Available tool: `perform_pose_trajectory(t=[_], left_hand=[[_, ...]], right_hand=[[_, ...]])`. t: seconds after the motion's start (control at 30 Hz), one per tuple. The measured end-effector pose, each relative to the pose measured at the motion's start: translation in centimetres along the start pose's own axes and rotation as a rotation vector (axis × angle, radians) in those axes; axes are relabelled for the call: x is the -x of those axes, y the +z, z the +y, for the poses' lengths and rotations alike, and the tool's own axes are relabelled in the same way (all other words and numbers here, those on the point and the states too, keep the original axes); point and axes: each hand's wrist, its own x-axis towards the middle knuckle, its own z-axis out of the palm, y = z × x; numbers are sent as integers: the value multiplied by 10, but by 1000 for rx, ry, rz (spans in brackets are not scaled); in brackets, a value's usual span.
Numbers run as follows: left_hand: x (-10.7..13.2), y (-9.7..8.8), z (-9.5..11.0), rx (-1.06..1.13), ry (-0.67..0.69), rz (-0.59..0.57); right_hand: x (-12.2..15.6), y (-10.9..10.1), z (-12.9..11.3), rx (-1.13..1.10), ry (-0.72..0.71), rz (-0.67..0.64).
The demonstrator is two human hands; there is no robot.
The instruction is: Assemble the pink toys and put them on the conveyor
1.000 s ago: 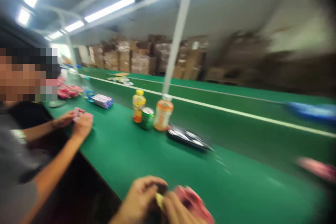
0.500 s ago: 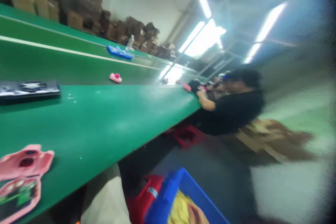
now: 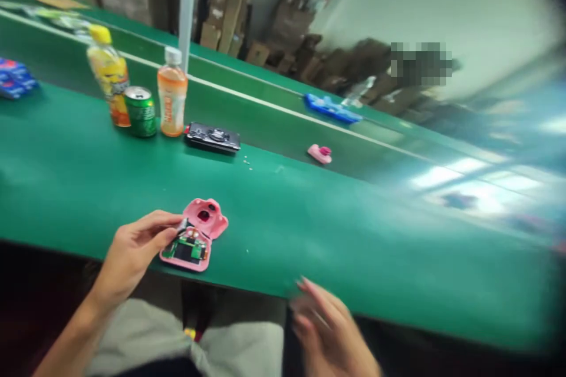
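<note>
Left hand [image 3: 132, 253]: fingers [image 3: 161, 225] together, tips against the upper-left edge of one pink plastic toy shell [image 3: 207, 218]; firm grip or light contact, cannot tell. One silvery item [image 3: 182, 224] at those fingertips, too small to identify. Shell lying flat on the bench, near its front edge, with one green circuit board [image 3: 191, 250] exposed in the lower half. Right hand [image 3: 325, 324]: fingers apart, motion-blurred, at the bench's front edge, well apart from the shell; anything held, cannot tell.

Farther along the bench, in a row: two plastic drink bottles, one yellow-capped [image 3: 107, 76] and one white-capped with orange contents [image 3: 171, 94]; one green drink can [image 3: 140, 111] between them; one flat black case [image 3: 212, 136] just beside the second bottle. Roughly five pale specks [image 3: 246, 163] near that case. One blue packet [image 3: 13, 78] at the left edge.

Surface: green bench [image 3: 309, 230], with a white stripe [image 3: 265, 105] behind. Beyond the stripe, one blue object [image 3: 331, 109]; before it, one small pink part [image 3: 319, 153]. Room: stacked cardboard boxes [image 3: 225, 29], one pale upright post [image 3: 186, 6], pale wall [image 3: 420, 0].
</note>
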Motion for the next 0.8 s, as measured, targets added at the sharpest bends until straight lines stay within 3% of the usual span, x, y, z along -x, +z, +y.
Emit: perform_pose_trajectory(t=[0.1, 0.17, 0.23, 0.4, 0.63, 0.8], left_hand=[[1, 6, 7, 38, 44, -58], [2, 6, 8, 74, 51, -62], [1, 6, 7, 100, 40, -74], [-1, 3, 1, 178, 20, -155], [10, 1, -4, 119, 156, -187], [10, 5, -3, 17, 167, -176]], right_hand=[[-76, 56, -50, -238, -409, -367], [-109, 77, -72, -329, -526, -484], [-127, 85, -79, -357, -560, -551], [-132, 81, -69, -389, -573, -668], [-122, 86, -71, -601, -343, -576], [-115, 83, -64, -498, -374, -551]])
